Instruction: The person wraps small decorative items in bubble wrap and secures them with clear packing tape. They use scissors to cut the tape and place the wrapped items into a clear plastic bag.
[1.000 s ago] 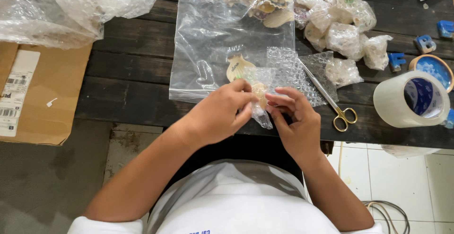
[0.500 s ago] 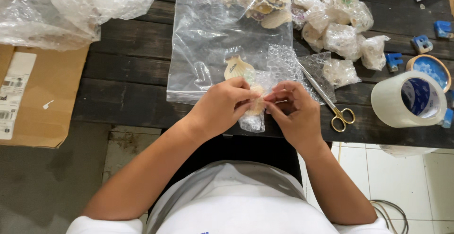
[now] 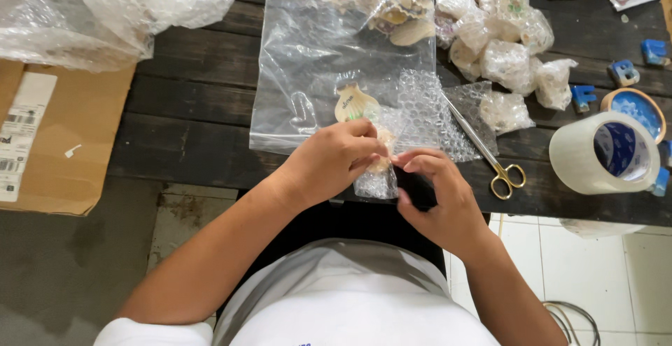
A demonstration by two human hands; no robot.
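Left hand: the left hand (image 3: 336,160) is closed around a small shell wrapped in bubble wrap (image 3: 378,171), at the near edge of the worktop (image 3: 189,122); the fingers are curled over the top of it.
Right hand: the right hand (image 3: 437,199) meets the same wrapped shell from the right side, with the fingertips (image 3: 406,160) pinching the wrap; how firmly it grips, I cannot tell.
Wrapped shell: it is between both hands, partly hidden, and its lower end hangs over the worktop edge.
Loose sheet: a piece of bubble wrap sheet (image 3: 427,118) lies just behind the hands.
Painted shell: one bare shell (image 3: 352,102) lies on the clear plastic bag (image 3: 315,59), just behind the left hand.
Scissors: scissors with golden handles (image 3: 490,153) lie right of the loose sheet, handles toward the person.
Finished pieces: a pile of wrapped bundles (image 3: 504,45) is at the far right.
Tape: a big roll of clear tape (image 3: 605,153) stands near the right edge.
Box: a cardboard box (image 3: 49,136) is on the left, with a bubble wrap heap (image 3: 105,6) above it.
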